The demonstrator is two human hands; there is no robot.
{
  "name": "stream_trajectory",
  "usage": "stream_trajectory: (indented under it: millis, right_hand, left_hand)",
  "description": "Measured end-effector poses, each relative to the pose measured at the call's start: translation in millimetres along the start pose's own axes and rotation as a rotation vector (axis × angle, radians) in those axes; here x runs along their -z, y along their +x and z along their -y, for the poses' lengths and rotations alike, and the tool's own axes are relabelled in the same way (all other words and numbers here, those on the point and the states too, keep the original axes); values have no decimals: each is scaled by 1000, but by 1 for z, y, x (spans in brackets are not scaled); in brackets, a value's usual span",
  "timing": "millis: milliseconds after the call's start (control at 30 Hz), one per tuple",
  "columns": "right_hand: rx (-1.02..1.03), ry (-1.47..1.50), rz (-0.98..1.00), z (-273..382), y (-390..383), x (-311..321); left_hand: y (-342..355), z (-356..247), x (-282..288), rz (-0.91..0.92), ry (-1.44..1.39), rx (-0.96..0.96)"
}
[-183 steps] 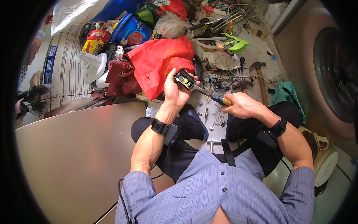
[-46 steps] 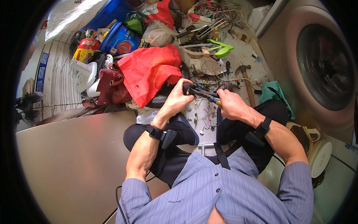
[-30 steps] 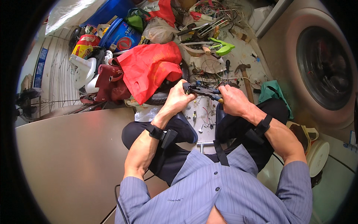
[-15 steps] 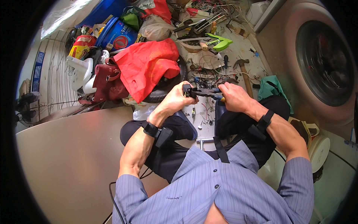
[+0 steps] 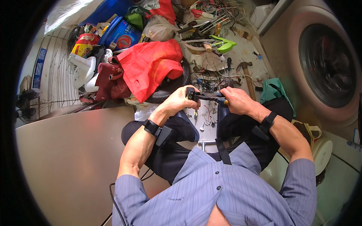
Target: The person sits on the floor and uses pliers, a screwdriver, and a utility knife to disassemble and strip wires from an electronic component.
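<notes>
My left hand (image 5: pixel 180 101) is closed around a small dark part (image 5: pixel 189 94) held above my knees. My right hand (image 5: pixel 233 101) grips the handles of a pair of pliers (image 5: pixel 209 98); the jaws point left and meet the dark part at my left fingertips. Both wrists wear black bands. Small screws and bits lie on the floor (image 5: pixel 205 124) between my legs.
A red plastic bag (image 5: pixel 151 66) lies over a black tyre ahead. Tangled wires, a hammer (image 5: pixel 247 73) and a green tool (image 5: pixel 224 45) litter the floor beyond. A washing machine drum (image 5: pixel 328 64) stands to the right, a metal panel (image 5: pixel 64 158) to the left, a blue bucket (image 5: pixel 120 34) far left.
Six seconds ago my right hand held a tool apart from the dark part. Now the pliers bear on the part and both hands sit closer together, nearly still over the last second.
</notes>
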State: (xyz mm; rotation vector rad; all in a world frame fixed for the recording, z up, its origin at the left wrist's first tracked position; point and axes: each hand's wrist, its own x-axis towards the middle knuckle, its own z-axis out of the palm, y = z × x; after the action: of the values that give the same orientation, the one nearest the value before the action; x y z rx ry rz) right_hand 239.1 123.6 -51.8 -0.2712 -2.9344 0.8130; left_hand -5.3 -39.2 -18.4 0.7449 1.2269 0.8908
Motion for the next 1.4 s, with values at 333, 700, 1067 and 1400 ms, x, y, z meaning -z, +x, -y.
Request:
stream_trajectory:
  millis: [333, 700, 1067, 1400]
  right_hand:
    - [-276, 56, 125, 15, 18, 11]
    - [-287, 169, 102, 29, 20, 15]
    - [-301, 252, 217, 21, 26, 13]
    - [-328, 197, 201, 30, 42, 12]
  left_hand:
    - [12, -1, 2, -413, 242, -197]
    - [26, 8, 12, -663, 258, -236]
    - [31, 2, 6, -594, 130, -126]
    - [31, 0, 13, -634, -64, -183]
